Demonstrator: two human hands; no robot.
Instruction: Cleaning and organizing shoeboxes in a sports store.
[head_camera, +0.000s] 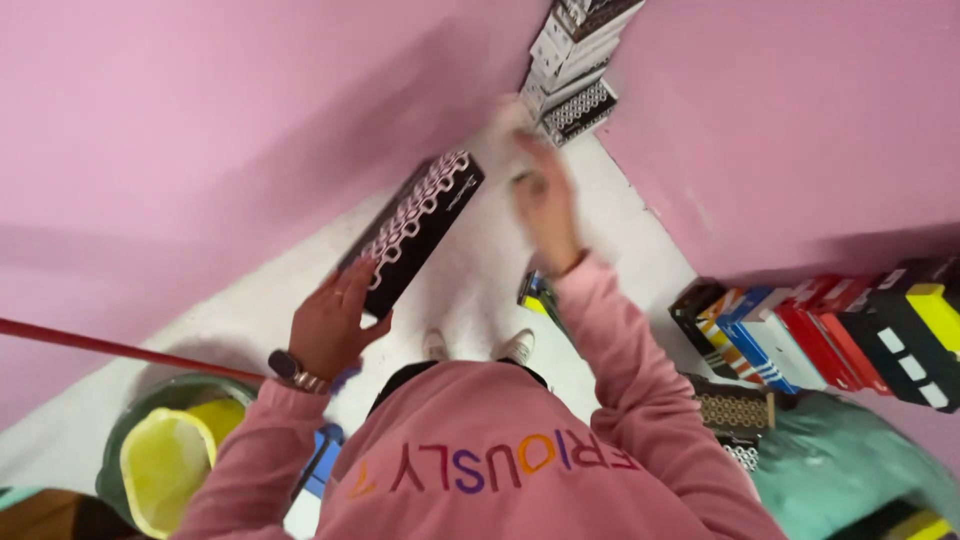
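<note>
My left hand (328, 328), with a watch on its wrist, grips the near end of a long black box (415, 228) with a white chain-link pattern and holds it out over the white floor. My right hand (546, 198) is blurred by motion. It is raised with fingers spread and nothing in it, just short of a stack of black-and-white patterned boxes (572, 72) in the corner between the pink walls. My pink sleeves and sweatshirt fill the bottom of the view, and my shoe tips (478, 346) show below the hands.
A row of coloured shoe boxes (820, 335) lines the right wall. Another patterned box (736, 410) lies beside a teal bag (850, 465). At lower left are a green bucket with a yellow liner (165, 455) and a red pole (110, 348). A small yellow-blue item (538, 293) lies on the floor.
</note>
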